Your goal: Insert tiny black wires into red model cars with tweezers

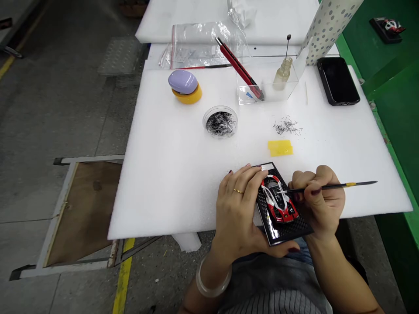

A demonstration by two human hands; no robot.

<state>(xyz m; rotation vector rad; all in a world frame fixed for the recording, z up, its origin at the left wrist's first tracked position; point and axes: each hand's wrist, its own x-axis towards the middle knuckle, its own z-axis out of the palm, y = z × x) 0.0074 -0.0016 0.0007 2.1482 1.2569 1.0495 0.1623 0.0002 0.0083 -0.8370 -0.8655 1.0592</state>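
My left hand is closed around the left side of a black display base, with the thumb along its near edge. On the base sits a red, white and black model car. In my right hand, a thin dark paintbrush is pinched between thumb and fingers, its pale tip touching or just over the middle of the car. Beyond the base lie a yellow strip of tape, a loose scatter of short black slivers and a round clear dish filled with similar black slivers.
A clear tray holds a red cutter knife and a small glass bottle. Behind are a purple egg-shaped object on a yellow one, a plastic bag, a phone and a dotted cylinder. Another model car stands far right.
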